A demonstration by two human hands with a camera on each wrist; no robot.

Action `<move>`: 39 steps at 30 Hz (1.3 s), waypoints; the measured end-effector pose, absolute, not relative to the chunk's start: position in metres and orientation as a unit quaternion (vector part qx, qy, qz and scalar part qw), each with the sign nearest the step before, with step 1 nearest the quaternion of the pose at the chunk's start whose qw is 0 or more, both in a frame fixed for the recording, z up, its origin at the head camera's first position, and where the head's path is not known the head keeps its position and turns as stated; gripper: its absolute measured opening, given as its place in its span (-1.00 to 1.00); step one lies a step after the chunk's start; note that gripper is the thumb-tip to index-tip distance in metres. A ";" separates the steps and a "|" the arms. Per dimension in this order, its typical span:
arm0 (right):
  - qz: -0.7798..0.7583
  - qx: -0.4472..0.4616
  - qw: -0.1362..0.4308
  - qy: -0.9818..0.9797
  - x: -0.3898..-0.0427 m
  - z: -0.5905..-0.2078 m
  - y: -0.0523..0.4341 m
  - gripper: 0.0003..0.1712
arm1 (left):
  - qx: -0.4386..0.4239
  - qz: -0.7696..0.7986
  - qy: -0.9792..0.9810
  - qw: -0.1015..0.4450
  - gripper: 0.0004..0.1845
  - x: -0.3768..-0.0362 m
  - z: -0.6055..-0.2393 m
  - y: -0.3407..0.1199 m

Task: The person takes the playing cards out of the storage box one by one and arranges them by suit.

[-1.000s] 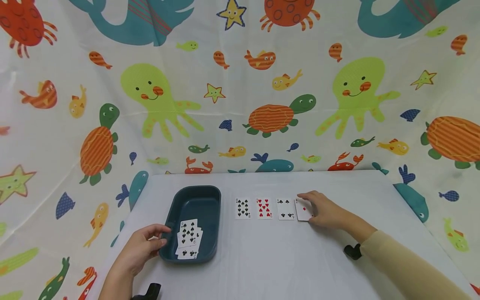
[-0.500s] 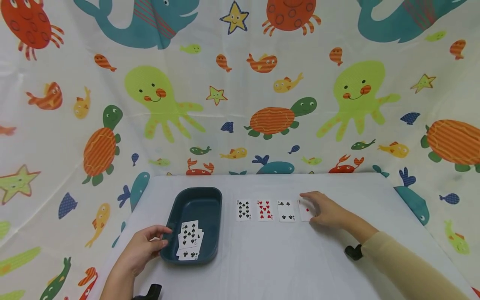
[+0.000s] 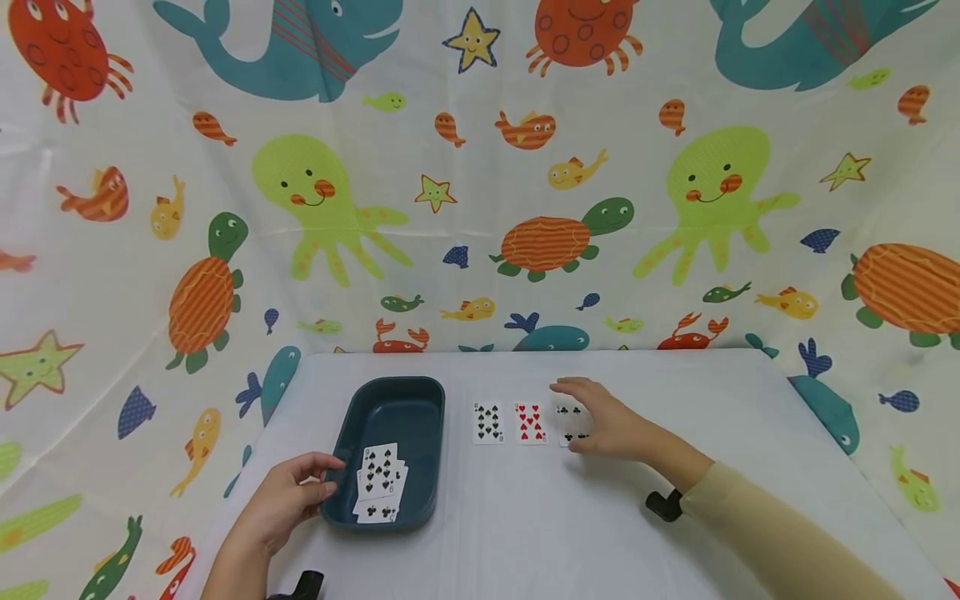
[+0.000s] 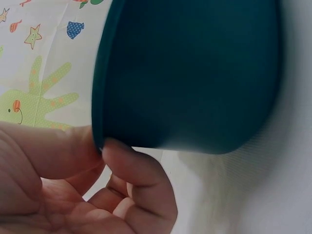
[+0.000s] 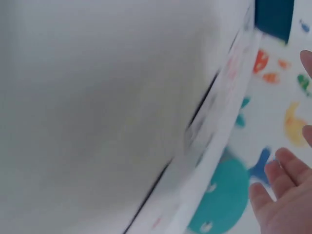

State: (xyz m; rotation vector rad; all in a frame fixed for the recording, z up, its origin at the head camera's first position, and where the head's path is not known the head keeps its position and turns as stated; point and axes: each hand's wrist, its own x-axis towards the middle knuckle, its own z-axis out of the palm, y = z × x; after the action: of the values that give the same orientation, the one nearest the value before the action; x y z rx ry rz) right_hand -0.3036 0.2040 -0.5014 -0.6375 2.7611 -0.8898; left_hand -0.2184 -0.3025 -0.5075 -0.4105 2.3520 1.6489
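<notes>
My left hand [image 3: 288, 493] pinches the rim of a dark teal tray [image 3: 431, 400] between thumb and fingers; the left wrist view shows this grip close up on the tray [image 4: 195, 73]. Inside lie several overlapping playing cards, a spade card [image 3: 377, 468] on top of a club card [image 3: 375, 510]. My right hand [image 3: 615, 427] hovers with spread fingers over a club card [image 3: 567, 421], partly covering it. Left of that lie a heart card [image 3: 531, 423] and a spade card [image 3: 488, 423], face up in a row. The diamond card is hidden behind the hand in the head view.
A white cloth covers the table [image 3: 510, 533]. A patterned sea-animal curtain [image 3: 480, 167] hangs behind and at the sides. Black wrist-worn devices show below the left wrist [image 3: 303, 585] and by the right sleeve [image 3: 663, 505].
My right hand has let go of the diamond card and moved left over the club card, its fingers spreading. The left hand keeps its hold on the tray.
</notes>
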 end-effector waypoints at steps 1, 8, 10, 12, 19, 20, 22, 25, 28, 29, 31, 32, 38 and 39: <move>-0.297 -0.223 0.085 0.925 -0.303 -0.500 0.197 0.11 | -0.141 0.565 0.804 0.120 -0.63 -0.219 -0.508 -0.302; -0.301 -0.288 0.080 0.905 -0.296 -0.488 0.145 0.13 | -0.143 0.562 0.806 0.120 -0.63 -0.220 -0.510 -0.303; -0.298 -0.308 0.076 0.900 -0.294 -0.486 0.129 0.13 | -0.143 0.560 0.807 0.122 -0.63 -0.220 -0.509 -0.303; -0.290 -0.324 0.075 0.897 -0.289 -0.485 0.111 0.14 | -0.145 0.557 0.808 0.124 -0.63 -0.221 -0.509 -0.303; -0.252 -0.375 0.061 0.890 -0.274 -0.485 0.052 0.21 | -0.140 0.557 0.809 0.123 -0.63 -0.220 -0.507 -0.304; -0.246 -0.383 0.057 0.889 -0.271 -0.484 0.044 0.21 | -0.139 0.557 0.809 0.123 -0.63 -0.220 -0.507 -0.303; -0.233 -0.402 0.046 0.884 -0.268 -0.485 0.031 0.19 | -0.138 0.557 0.809 0.124 -0.63 -0.221 -0.506 -0.303; -0.216 -0.422 0.031 0.880 -0.263 -0.485 0.010 0.15 | -0.137 0.557 0.809 0.126 -0.63 -0.222 -0.508 -0.304; -0.198 -0.436 0.022 0.878 -0.263 -0.487 -0.008 0.13 | -0.135 0.556 0.810 0.126 -0.64 -0.221 -0.508 -0.305; -0.193 -0.437 0.021 0.878 -0.263 -0.488 -0.014 0.13 | -0.134 0.556 0.811 0.126 -0.64 -0.221 -0.508 -0.306; -0.180 -0.441 0.022 0.879 -0.263 -0.489 -0.025 0.14 | -0.131 0.554 0.813 0.126 -0.64 -0.221 -0.508 -0.306; -0.173 -0.441 0.023 0.880 -0.263 -0.490 -0.030 0.14 | -0.130 0.553 0.813 0.125 -0.64 -0.220 -0.507 -0.306; -0.118 -0.438 0.034 0.891 -0.266 -0.496 -0.052 0.14 | -0.126 0.551 0.814 0.132 -0.64 -0.220 -0.506 -0.305; -0.113 -0.436 0.036 0.892 -0.267 -0.497 -0.055 0.14 | -0.126 0.550 0.815 0.133 -0.64 -0.221 -0.506 -0.306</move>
State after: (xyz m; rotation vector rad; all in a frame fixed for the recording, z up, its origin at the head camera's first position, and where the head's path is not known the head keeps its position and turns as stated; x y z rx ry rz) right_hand -0.2668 -0.0553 -0.4969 -1.3388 2.7406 -0.3469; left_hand -0.2206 -0.3056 -0.5064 -0.3652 2.3620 1.5960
